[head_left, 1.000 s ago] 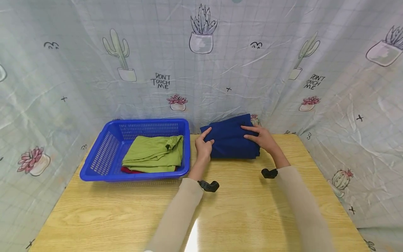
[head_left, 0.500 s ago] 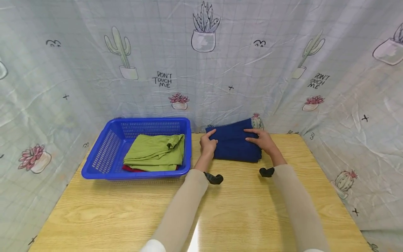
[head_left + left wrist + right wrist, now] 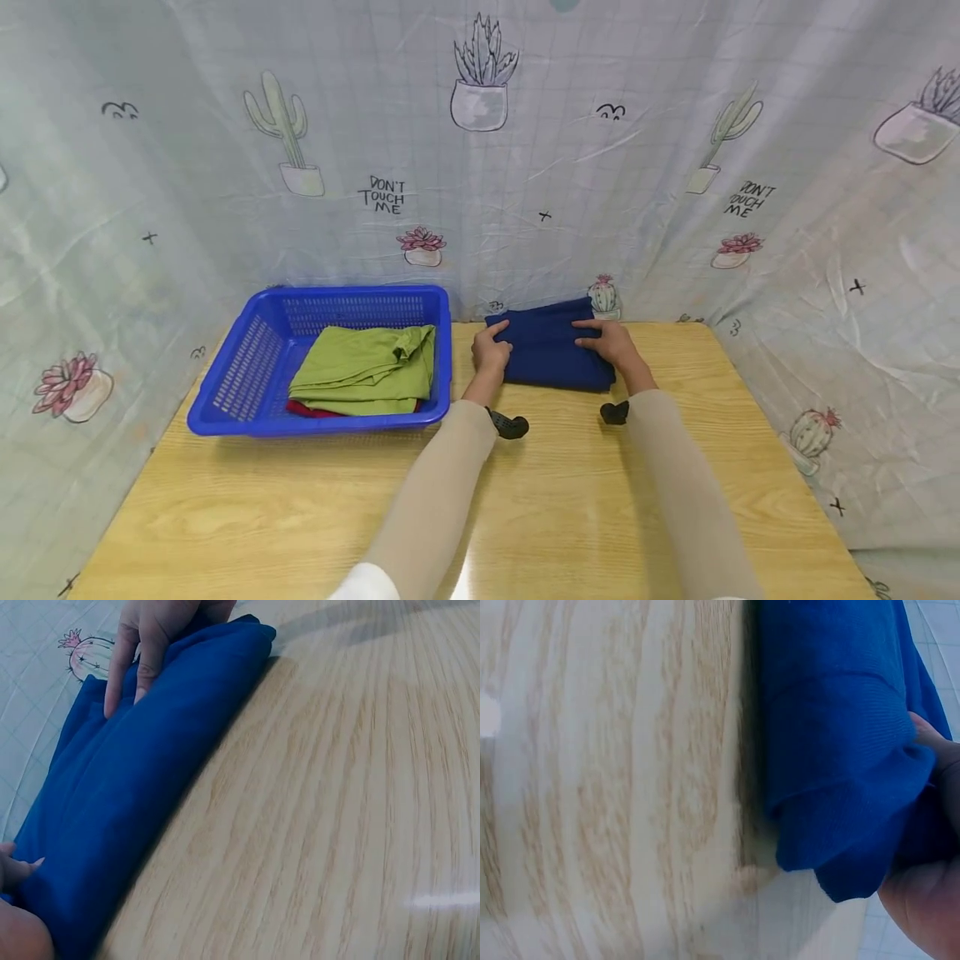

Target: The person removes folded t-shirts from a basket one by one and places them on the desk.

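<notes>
A folded dark blue garment (image 3: 551, 346) lies at the back of the table, by the curtain. My left hand (image 3: 492, 352) grips its left end, with thumb and fingers on the cloth. At the opposite end, my right hand (image 3: 611, 343) holds the fabric, two fingers extended over the top. In the left wrist view, the right hand (image 3: 161, 630) reaches over the garment's far end, and part of the left hand (image 3: 22, 922) shows at the lower left. The right wrist view shows loose folds of the blue garment (image 3: 840, 765) running into the right hand (image 3: 930, 900).
A blue plastic basket (image 3: 447, 350) stands left of the hands, holding a folded green garment (image 3: 360, 367) with a red cloth (image 3: 307, 408) beneath it. A printed curtain (image 3: 510, 183) encloses the wooden table (image 3: 300, 517) at the back and sides.
The blue garment has come down from a raised, tilted position to lie flatter on the table. Both hands have moved down with it, staying at its two ends.
</notes>
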`<state>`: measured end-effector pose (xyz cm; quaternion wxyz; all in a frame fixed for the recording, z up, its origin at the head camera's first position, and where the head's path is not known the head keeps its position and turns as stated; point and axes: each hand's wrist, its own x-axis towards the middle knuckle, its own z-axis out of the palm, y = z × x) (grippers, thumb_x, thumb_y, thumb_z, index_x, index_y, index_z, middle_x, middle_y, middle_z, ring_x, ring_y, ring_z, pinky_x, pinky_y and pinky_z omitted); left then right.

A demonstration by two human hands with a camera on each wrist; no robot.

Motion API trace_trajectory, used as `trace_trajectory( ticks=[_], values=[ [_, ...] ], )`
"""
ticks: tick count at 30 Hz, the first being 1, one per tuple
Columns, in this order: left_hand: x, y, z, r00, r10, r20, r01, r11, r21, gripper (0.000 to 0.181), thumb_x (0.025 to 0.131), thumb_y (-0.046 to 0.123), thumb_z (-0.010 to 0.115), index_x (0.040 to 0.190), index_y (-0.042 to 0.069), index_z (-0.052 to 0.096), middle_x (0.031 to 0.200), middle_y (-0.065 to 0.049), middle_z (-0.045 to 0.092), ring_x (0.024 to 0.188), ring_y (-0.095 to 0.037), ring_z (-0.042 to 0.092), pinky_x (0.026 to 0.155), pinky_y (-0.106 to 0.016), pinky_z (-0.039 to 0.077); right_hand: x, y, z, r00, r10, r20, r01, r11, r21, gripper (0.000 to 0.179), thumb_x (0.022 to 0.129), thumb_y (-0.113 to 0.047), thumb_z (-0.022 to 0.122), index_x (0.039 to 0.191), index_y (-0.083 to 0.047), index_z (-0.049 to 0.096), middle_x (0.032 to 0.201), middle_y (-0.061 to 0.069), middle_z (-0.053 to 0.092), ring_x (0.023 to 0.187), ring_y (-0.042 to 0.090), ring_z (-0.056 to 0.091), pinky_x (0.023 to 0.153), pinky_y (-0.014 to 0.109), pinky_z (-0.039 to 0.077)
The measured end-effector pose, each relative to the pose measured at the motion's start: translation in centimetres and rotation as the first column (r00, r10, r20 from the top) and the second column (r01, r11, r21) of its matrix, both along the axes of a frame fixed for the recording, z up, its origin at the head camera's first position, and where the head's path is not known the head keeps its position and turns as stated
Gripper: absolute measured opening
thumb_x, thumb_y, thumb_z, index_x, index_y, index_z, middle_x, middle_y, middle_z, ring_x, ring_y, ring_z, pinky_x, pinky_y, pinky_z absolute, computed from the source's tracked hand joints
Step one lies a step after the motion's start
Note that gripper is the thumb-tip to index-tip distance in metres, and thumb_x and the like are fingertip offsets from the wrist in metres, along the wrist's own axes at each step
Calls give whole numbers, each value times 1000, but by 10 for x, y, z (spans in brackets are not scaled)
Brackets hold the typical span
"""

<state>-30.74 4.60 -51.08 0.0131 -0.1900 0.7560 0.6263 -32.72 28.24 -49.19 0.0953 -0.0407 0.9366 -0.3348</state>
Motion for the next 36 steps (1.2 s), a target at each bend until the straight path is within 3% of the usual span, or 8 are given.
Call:
trace_trajectory(
  ticks=[12, 14, 16, 19, 22, 27, 31, 36],
  values=[
    [0, 2, 6, 999, -40, -18, 38, 995, -91, 54, 94, -8, 61, 137, 23, 67, 153, -8, 51, 48, -16, 37, 50, -30, 27, -3, -3, 3, 999, 35, -6, -34, 997, 62, 48, 101, -19, 67, 147, -11, 57, 157, 26, 38, 144, 46, 33, 111, 59, 38],
    [3, 6, 12, 997, -73, -14, 70, 985, -159, 51, 96, -4, 62, 141, 21, 64, 152, -8, 51, 68, -20, 59, 59, -31, 42, -3, -4, 4, 998, 64, -19, -62, 993, 100, 47, 101, -20, 66, 146, -9, 57, 155, 27, 40, 142, 47, 35, 110, 58, 38],
    [8, 9, 21, 993, -114, 8, 113, 967, -227, 50, 98, 3, 62, 145, 19, 59, 154, -12, 48, 106, -29, 63, 85, -35, 50, -2, -5, 7, 995, 98, -29, -93, 986, 137, 47, 101, -19, 66, 145, -7, 57, 153, 28, 43, 140, 47, 39, 109, 58, 39],
    [12, 13, 39, 987, -156, 32, 158, 936, -316, 52, 100, 10, 61, 151, 16, 52, 159, -20, 35, 144, -40, 35, 113, -49, 36, 0, -8, 14, 988, 153, -37, -143, 972, 188, 46, 102, -18, 64, 145, -3, 56, 150, 30, 45, 132, 48, 48, 106, 57, 42],
    [12, 12, 59, 978, -202, 47, 205, 909, -363, 57, 101, 14, 58, 156, 18, 44, 165, -24, 19, 150, -45, 19, 115, -54, 32, 3, -12, 23, 980, 191, -45, -172, 947, 272, 46, 104, -20, 61, 146, -2, 55, 145, 30, 50, 126, 50, 50, 103, 61, 40],
    [11, 2, 96, 928, -373, 0, 325, 809, -490, 58, 104, 21, 59, 158, 13, 39, 162, -22, 30, 151, -45, 21, 118, -57, 27, 9, -27, 43, 976, 192, -106, -132, 901, 413, 48, 105, -25, 58, 147, -3, 53, 143, 32, 51, 137, 54, 35, 108, 74, 27],
    [16, -15, 133, 867, -498, -10, 402, 712, -575, 59, 105, 22, 58, 157, 6, 38, 157, -18, 43, 146, -37, 37, 117, -51, 33, 16, -44, 63, 957, 226, -184, -148, 921, 362, 46, 104, -22, 59, 145, -1, 55, 144, 32, 48, 134, 51, 42, 107, 68, 34],
    [21, -45, 165, 825, -565, -17, 457, 685, -568, 59, 105, 18, 55, 158, 3, 35, 146, -16, 56, 130, -28, 57, 104, -39, 47, 28, -71, 89, 934, 281, -223, -228, 945, 235, 44, 104, -20, 61, 144, -2, 57, 144, 28, 51, 133, 46, 47, 108, 59, 39]
  ],
)
